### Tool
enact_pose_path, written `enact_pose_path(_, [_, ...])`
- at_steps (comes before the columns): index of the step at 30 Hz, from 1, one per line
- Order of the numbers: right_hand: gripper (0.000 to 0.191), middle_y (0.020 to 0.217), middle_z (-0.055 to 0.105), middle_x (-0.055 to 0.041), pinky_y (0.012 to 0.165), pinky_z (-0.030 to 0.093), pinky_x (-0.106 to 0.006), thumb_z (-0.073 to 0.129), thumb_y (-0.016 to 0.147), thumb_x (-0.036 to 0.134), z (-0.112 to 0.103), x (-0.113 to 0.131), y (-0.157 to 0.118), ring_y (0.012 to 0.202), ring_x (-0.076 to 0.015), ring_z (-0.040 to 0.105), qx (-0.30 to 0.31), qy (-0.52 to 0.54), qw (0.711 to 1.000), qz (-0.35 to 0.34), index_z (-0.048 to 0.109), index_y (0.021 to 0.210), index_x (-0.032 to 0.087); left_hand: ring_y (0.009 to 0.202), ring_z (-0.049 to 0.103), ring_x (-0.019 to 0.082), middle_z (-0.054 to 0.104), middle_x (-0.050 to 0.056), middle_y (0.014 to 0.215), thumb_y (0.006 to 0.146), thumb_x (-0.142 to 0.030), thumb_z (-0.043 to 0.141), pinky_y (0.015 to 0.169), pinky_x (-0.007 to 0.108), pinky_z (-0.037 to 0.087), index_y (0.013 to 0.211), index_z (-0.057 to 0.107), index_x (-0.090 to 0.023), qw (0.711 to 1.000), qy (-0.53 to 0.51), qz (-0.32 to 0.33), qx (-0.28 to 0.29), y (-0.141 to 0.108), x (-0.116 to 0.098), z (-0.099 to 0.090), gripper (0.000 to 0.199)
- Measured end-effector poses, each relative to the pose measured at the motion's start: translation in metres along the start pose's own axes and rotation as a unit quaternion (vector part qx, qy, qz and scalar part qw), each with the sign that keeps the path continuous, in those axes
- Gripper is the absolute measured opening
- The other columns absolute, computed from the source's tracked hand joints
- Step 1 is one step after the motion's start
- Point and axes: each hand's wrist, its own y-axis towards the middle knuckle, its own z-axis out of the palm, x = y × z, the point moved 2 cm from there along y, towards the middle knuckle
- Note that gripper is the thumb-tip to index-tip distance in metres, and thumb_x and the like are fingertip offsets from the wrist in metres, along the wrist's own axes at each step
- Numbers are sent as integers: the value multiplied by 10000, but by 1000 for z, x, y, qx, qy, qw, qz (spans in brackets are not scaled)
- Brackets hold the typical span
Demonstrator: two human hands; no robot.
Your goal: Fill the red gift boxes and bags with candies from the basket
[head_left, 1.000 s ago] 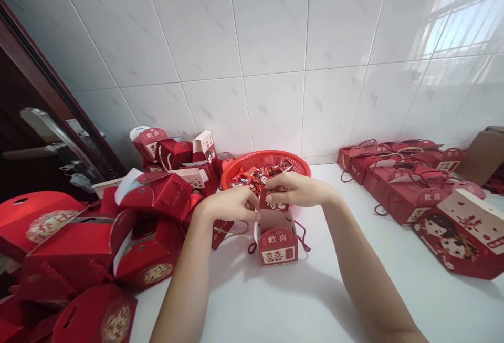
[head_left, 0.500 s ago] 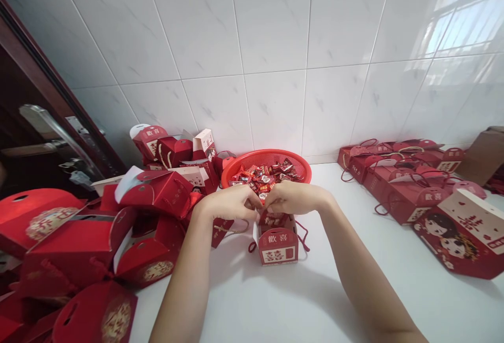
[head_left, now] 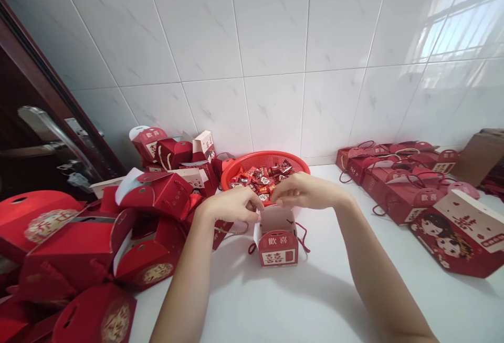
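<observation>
A small red box [head_left: 277, 248] with white panels and red cord handles stands upright on the white surface, its top open. My left hand [head_left: 237, 205] is at the box's back left edge, fingers curled together; what they grip, if anything, is hidden. Just above the back right of the box, my right hand [head_left: 301, 191] hangs with bent fingers, close to the basket's front; its fingertips are partly hidden. Behind the box sits a red plastic basket [head_left: 271, 156] holding several wrapped candies [head_left: 260, 177].
Several open red boxes [head_left: 153, 196] are heaped at the left, near a dark door with a metal handle [head_left: 59, 138]. Closed red boxes [head_left: 394, 188] stand in rows at the right, beside a larger printed box [head_left: 452, 238] and a brown carton [head_left: 478, 156]. A tiled wall rises behind.
My right hand has lifted away from the box, up and to the right. The box's pale back flap and inside now show more. My left hand has barely moved.
</observation>
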Motion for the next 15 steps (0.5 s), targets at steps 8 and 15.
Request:
enact_pose_path(8, [216,843,681,-58,606,400,-266,666,834,178,27,-5,-24,710,-165,573,-14,-96,991,92,737,1037,155,634,513,157,606,1,671,739,-288,558,557,252,338,780,689,-185,998,32,33,-31,6,-1,7,171])
enact_pose_path(15, [348,975,677,-63,726,483,-305,609,891,163,48,1,-38,833,-185,607,-91,8,995,38,673,1230,211,546,431,146,502,-26,616,663,-406,674,464,290,239,714,574,-208,1000,1,-5,-12,4,-22,19,228])
